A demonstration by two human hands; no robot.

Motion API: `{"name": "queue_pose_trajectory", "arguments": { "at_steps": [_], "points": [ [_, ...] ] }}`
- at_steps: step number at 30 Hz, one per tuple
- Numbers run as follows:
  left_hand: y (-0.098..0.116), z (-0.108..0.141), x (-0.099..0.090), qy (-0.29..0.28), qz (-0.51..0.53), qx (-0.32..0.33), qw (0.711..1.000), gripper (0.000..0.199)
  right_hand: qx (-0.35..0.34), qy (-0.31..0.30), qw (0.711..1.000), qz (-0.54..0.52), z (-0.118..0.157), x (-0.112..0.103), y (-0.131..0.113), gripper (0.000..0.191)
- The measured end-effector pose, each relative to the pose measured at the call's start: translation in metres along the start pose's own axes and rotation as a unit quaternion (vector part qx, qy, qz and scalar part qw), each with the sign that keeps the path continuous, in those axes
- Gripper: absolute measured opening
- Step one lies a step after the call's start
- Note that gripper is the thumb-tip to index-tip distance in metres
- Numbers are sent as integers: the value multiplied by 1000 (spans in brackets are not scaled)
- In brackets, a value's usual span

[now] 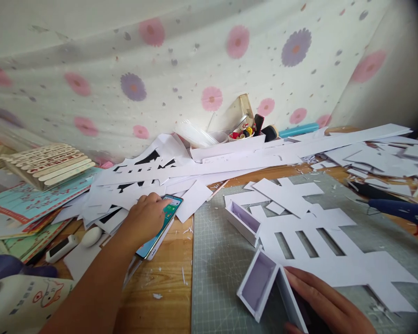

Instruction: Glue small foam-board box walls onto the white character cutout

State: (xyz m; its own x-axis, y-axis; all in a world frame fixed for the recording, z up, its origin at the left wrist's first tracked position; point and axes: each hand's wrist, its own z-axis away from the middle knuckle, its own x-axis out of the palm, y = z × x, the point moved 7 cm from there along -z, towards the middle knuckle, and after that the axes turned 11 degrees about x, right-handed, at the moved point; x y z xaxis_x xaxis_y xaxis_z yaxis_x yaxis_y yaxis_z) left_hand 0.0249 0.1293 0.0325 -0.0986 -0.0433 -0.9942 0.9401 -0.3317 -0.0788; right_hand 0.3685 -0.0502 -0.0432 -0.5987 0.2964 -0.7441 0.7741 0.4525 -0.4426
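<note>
My left hand (146, 215) reaches over a smartphone (160, 230) with a lit green-blue screen. One fingertip touches the top of the screen; the other fingers are curled, holding nothing. At the lower right, my right hand (325, 297) grips a narrow white board box (290, 297), fingers along its side and thumb partly hidden low down. Touching that box at an angle is a second open white box (258, 284) with a lilac-tinted inside. A third small open box (243, 221) sits just behind, on the green cutting mat (211, 278).
Cut white sheets with slots (306, 241) cover much of the mat. A blue glue gun (397, 208) lies at the right. Paper scraps (386, 157), long white strips (230, 162), a popsicle-stick box (50, 164) and a white roll (24, 301) surround the work area.
</note>
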Motion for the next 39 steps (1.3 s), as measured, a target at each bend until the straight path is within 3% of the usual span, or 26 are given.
{"name": "queue_pose_trajectory", "arguments": {
  "at_steps": [4,8,12,16,21,28,39],
  "points": [
    [-4,-2,3,-19,18,-10,1000,50,-2,4,1000,-1,-4,-4,-5,78],
    [-12,5,-1,1,29,-24,999,54,-6,20,1000,-3,-10,-9,-13,63],
    [-31,31,6,26,81,-83,993,69,-11,42,999,-16,-15,-16,-21,54],
    [-42,62,23,11,122,-117,986,91,5,30,999,-18,-18,-15,-23,55],
    [-39,85,38,8,127,-138,982,100,14,55,998,-33,-18,-18,-24,51],
    [-38,93,47,64,81,-162,981,88,38,47,997,-48,-15,-15,-20,48],
    [-8,103,37,119,39,-204,971,79,42,29,997,-57,-16,-14,-20,47]
  ]
}}
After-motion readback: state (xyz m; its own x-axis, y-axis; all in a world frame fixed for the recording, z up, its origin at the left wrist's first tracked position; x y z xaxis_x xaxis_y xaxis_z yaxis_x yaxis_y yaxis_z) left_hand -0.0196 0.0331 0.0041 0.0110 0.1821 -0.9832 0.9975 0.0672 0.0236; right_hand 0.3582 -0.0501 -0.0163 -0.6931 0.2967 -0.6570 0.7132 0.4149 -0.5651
